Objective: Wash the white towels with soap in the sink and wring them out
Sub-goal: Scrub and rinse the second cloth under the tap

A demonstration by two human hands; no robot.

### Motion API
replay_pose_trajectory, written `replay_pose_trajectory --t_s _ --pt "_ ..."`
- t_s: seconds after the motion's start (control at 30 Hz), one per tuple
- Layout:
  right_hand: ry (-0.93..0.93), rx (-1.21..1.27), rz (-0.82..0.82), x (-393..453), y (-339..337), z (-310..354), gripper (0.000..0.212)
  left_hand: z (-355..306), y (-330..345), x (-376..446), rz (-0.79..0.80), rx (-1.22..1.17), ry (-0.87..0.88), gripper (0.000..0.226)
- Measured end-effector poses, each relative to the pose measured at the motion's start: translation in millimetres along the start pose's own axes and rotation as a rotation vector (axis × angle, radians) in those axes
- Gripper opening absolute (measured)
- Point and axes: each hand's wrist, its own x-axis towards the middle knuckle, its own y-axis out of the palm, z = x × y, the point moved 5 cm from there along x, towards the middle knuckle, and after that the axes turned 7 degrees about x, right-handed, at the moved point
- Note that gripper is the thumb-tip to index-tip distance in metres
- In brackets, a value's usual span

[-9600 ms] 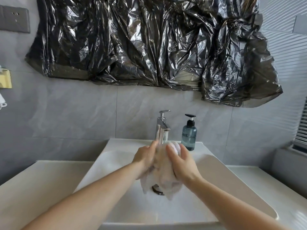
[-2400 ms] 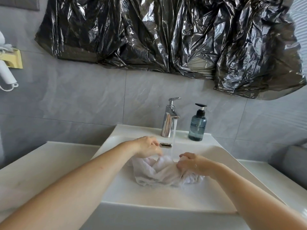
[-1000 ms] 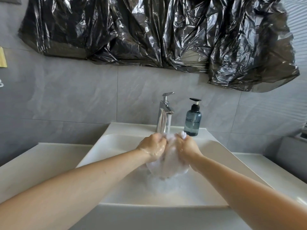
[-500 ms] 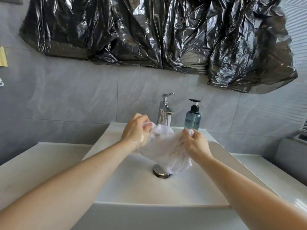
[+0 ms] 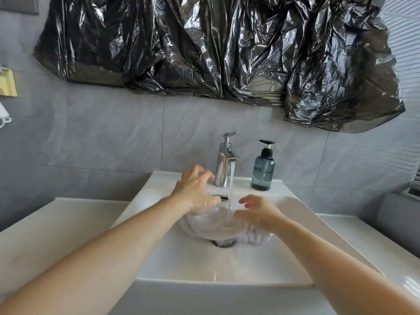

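Towel [image 5: 213, 226]: white, wet, bunched in a heap at the bottom of the sink [image 5: 181, 264], over the drain [image 5: 223, 243], which shows only at its near edge. Long axis runs approx. left-right across the basin; right end trails out past the drain to the right. No clear "pointing" end, as it is crumpled.

Water stream [image 5: 231, 189] runs from the tap [image 5: 225, 162] and lands on top of the towel, mid-heap.

Left hand [image 5: 196, 192]: fingers spread and loosely bent, fingertips up near the tap base, heel of the hand down at the towel's far-left edge. Not gripping anything visible; cannot tell if the palm touches the cloth.

Right hand [image 5: 255, 212]: fingers loosely open, pointing left toward the stream, above the towel's right part. Holds nothing; contact w/ cloth underneath cannot be told.

Soap bottle [image 5: 263, 172]: blue-tinted, black pump, upright on the far ledge, just right of the tap.

Black plastic sheet [image 5: 216, 48] hangs on the wall above.

Vs. 0.5 s ago: the towel was held up between both hands, stretched in front of the tap, drain fully exposed. Now it lies down in the basin, both hands released, drain mostly covered.
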Motion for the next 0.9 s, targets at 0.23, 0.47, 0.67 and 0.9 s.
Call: replay_pose_trajectory --t_s 0.23,0.47,0.67,0.9 --pt "0.026 -0.414 -0.01 7 9 -11 0.035 14 49 -2 0.38 0.136 -0.05 0.029" --pt "-0.153 0.292 -0.398 -4 -17 18 0.038 -6 19 6 0.005 -0.477 -0.176 0.065" --pt "-0.453 0.298 -0.259 -27 17 60 0.027 -22 27 4 -0.001 -0.504 -0.209 0.072" --pt "-0.345 0.277 -0.186 -21 27 52 0.025 -17 28 7 -0.023 -0.364 -0.176 0.078"
